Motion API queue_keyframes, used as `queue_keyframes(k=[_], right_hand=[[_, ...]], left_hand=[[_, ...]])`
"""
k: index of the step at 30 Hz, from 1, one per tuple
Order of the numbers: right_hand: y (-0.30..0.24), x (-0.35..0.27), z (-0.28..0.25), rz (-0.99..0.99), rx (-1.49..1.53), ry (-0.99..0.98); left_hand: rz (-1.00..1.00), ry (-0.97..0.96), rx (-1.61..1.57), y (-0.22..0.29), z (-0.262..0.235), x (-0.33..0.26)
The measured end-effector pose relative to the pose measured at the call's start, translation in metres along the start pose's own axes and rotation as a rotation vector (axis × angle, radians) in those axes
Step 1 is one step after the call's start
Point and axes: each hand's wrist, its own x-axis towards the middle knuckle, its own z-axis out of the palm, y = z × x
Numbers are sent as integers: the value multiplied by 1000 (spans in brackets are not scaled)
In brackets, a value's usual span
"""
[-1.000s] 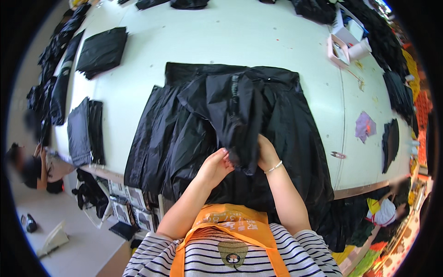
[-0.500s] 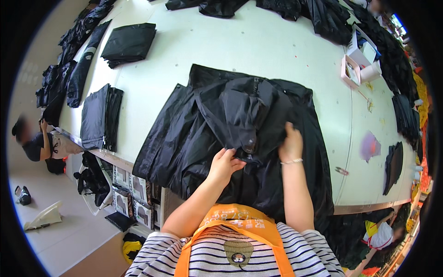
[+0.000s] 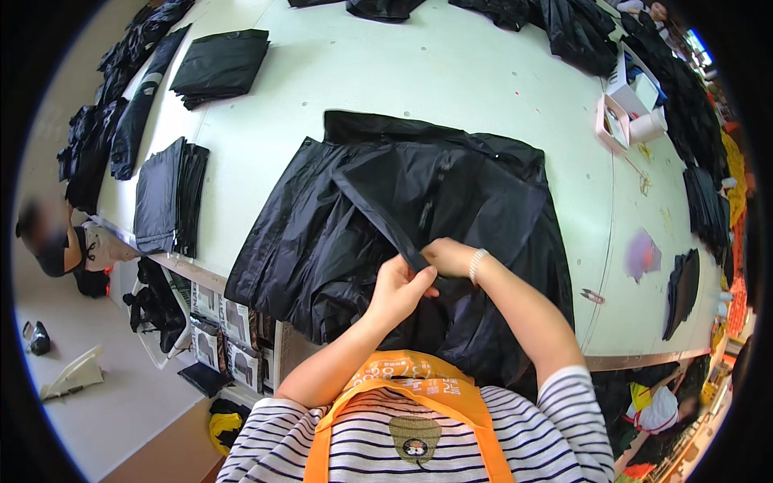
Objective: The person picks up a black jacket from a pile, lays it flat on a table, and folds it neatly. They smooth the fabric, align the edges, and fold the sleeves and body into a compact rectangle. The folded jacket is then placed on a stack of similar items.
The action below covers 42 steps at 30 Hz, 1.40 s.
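Observation:
A black jacket of thin, slightly shiny fabric is spread across the near part of the table in front of me. My left hand pinches the tip of a folded, pointed flap of it between thumb and fingers. Right beside it, my right hand is closed on the same flap's edge, fingers bent and partly hidden. The two hands nearly touch. Below them the fabric hangs in creases toward my orange apron.
A pale table carries folded black stacks on the left, with another stack nearer. At right lie thread snips, a purple patch and a small box. Another person works at far left.
My right hand has swung left from the jacket's right side to beside my left hand. The bunched middle of the jacket now lies flatter, drawn into a pointed flap.

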Motion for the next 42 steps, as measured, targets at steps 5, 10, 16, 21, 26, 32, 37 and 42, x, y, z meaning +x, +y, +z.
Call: queue_keyframes(k=[5, 10, 16, 21, 26, 32, 37, 42], right_hand=[[48, 61, 7, -96, -111, -335], [51, -3, -29, -232, 67, 589], [101, -94, 16, -173, -127, 1410], [104, -88, 53, -154, 202, 1282], [124, -114, -4, -84, -31, 1379], [152, -89, -17, 69, -166, 1255], [150, -87, -30, 60, -150, 1229], [165, -82, -46, 96, -260, 1263]], left_hand=[[137, -136, -29, 53, 24, -6], [121, -93, -41, 25, -67, 25], [578, 322, 500, 37, -79, 62], [686, 52, 644, 40, -75, 95], [136, 214, 1595, 94, -122, 115], [947, 230, 1473, 48, -59, 95], [753, -319, 1344, -32, -30, 54], [420, -509, 1323, -46, -26, 58]])
